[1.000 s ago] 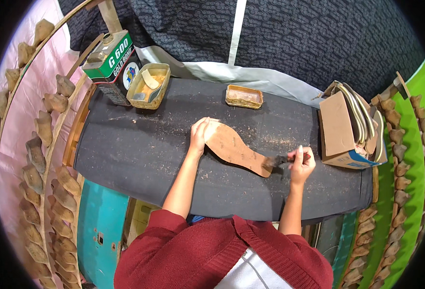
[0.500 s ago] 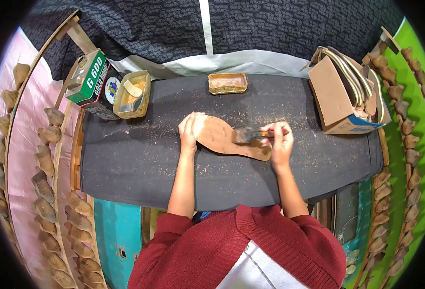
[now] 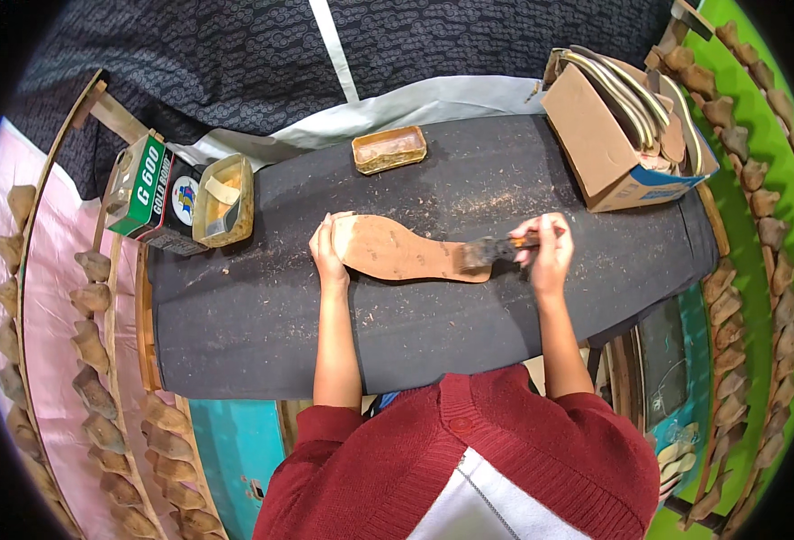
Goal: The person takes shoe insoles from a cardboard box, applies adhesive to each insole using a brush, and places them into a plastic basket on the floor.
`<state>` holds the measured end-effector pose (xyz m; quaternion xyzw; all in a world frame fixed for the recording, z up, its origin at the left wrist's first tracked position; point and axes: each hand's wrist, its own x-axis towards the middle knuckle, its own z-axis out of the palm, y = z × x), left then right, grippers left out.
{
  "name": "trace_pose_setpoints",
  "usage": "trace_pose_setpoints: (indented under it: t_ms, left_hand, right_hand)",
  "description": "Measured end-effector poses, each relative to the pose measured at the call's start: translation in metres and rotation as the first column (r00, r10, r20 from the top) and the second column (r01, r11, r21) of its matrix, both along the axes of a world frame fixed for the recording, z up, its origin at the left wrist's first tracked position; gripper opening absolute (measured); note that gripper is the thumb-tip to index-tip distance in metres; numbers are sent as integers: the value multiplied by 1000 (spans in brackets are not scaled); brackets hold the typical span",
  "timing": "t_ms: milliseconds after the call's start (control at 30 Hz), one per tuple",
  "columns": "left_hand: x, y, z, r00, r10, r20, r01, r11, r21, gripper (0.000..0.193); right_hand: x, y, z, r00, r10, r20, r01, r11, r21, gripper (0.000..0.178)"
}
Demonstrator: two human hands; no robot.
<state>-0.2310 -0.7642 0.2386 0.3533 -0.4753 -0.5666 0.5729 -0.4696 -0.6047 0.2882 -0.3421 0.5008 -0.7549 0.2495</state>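
A tan shoe sole (image 3: 394, 248) lies lengthwise across the dark cloth of the table, its wide end to the left and its heel end to the right. My left hand (image 3: 328, 251) grips the wide end, with the thumb on top and fingers at the far edge. My right hand (image 3: 545, 247) is closed round the handle of a brush (image 3: 491, 254) with dark, blurred bristles. The bristles touch or hover just over the heel end; which of the two I cannot tell.
Shavings litter the table cloth (image 3: 262, 342). A tin can (image 3: 152, 200) and a yellowish tub (image 3: 223, 200) with tools stand at the left. A small rectangular dish (image 3: 390, 150) is at the back, a cardboard box (image 3: 599, 135) of soles at the right. Racks of wooden lasts (image 3: 100, 396) flank both sides.
My right hand has swept the brush rightward along the sole toward the heel end. The left hand still holds the wide end. The whole view has tilted a little.
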Motion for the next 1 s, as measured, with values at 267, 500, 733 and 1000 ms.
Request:
trace_pose_setpoints:
  t_ms: [267, 500, 733, 1000]
  left_hand:
    - [3, 2, -3, 999, 16, 40, -14, 999, -45, 36]
    - [2, 1, -7, 1000, 14, -2, -14, 999, -43, 35]
    - [3, 0, -8, 1000, 14, -19, -15, 999, -51, 34]
    - [6, -1, -11, 1000, 24, 18, -22, 998, -66, 37]
  right_hand:
    - [-12, 4, -12, 971, 218, -94, -212, 975, 71, 18]
    - [-39, 15, -17, 996, -49, -81, 51, 998, 21, 20]
    - [-28, -2, -25, 999, -39, -6, 39, 999, 19, 21]
    - [-28, -5, -26, 999, -25, -32, 26, 999, 22, 16]
